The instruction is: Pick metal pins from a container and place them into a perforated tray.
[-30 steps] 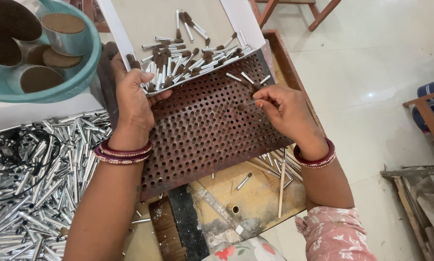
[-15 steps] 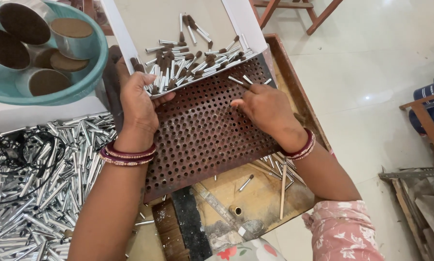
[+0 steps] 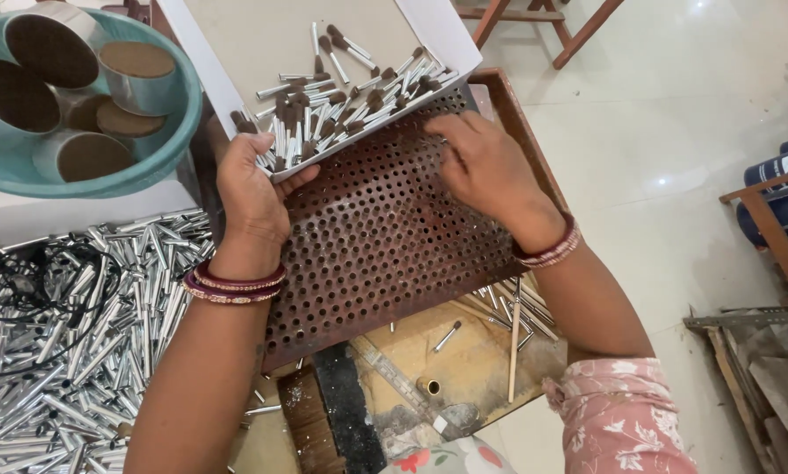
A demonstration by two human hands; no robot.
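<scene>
Rusty perforated plate (image 3: 385, 237), silvery brush tips (image 3: 341, 110), fingers (image 3: 442, 140)

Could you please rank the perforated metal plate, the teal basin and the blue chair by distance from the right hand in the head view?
1. Perforated metal plate: directly under the right hand, which rests on it.
2. Blue chair: off to the right, on the floor.
3. Teal basin: far left, beyond the left hand.

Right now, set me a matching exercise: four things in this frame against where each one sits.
Things:
1 teal basin
2 loose silver tubes
3 left hand
4 right hand

Places:
A flat on the perforated plate
B top left, holding round tins
C gripping the white tray edge
D heaped at lower left

Pairs: 1-B, 2-D, 3-C, 4-A
</scene>
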